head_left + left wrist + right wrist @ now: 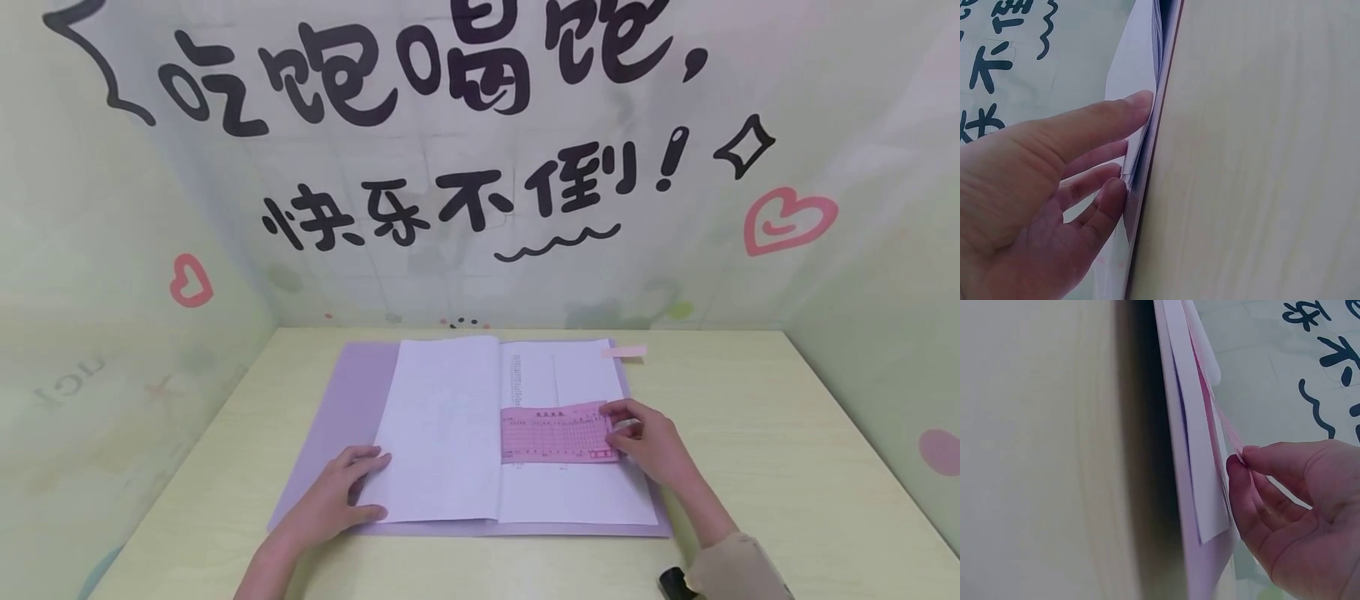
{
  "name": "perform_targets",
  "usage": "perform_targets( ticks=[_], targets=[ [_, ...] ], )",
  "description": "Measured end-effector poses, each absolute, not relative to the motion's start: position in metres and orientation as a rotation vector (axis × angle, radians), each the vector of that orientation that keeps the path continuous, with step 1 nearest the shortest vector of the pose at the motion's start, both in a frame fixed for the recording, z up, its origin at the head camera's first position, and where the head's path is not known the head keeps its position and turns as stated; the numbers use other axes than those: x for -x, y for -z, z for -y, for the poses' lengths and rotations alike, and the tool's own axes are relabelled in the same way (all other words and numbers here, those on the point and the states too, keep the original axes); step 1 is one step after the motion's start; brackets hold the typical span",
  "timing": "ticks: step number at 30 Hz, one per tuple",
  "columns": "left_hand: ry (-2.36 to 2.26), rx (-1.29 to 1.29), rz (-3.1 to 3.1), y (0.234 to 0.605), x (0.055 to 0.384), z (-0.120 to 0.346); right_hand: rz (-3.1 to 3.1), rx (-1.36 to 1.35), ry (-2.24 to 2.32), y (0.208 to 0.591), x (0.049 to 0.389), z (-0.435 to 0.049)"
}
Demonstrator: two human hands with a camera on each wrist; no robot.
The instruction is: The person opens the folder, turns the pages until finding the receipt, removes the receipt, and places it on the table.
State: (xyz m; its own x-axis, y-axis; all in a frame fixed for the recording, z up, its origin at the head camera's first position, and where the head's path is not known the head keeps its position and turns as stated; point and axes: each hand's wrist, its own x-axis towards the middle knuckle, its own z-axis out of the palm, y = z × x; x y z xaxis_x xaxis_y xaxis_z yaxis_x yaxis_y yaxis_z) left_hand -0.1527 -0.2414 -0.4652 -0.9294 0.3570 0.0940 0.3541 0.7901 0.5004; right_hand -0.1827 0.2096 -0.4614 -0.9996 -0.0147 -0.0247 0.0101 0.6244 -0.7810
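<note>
A pale purple folder (356,379) lies open on the table with white paper inside. On its right-hand printed page (577,496) is a pink printed form (551,435) with a grid. My right hand (660,446) pinches the right end of this form between thumb and fingertips; in the right wrist view the pink edge (1229,428) is lifted from the paper. My left hand (330,500) rests at the left edge of the blank left-hand page (442,425), its fingers spread and loosely bent. In the left wrist view its fingertips touch the paper's edge (1132,69).
A pink strip (630,353) sticks out past the folder's upper right corner. Near the right sleeve, a black object (675,583) lies at the front of the light wooden table (810,467). Behind stands a wall (420,292) with black lettering.
</note>
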Motion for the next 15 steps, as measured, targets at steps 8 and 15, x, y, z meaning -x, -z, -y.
perform_targets(
  ticks=[8,15],
  targets=[
    [-0.820,-0.616,-2.970,0.464,0.154,0.241,-2.797,0.051,1.396,0.457,0.181,-0.220],
    [-0.785,-0.617,-2.973,0.463,0.153,0.240,-2.817,0.083,1.382,0.453,0.181,-0.245]
  ],
)
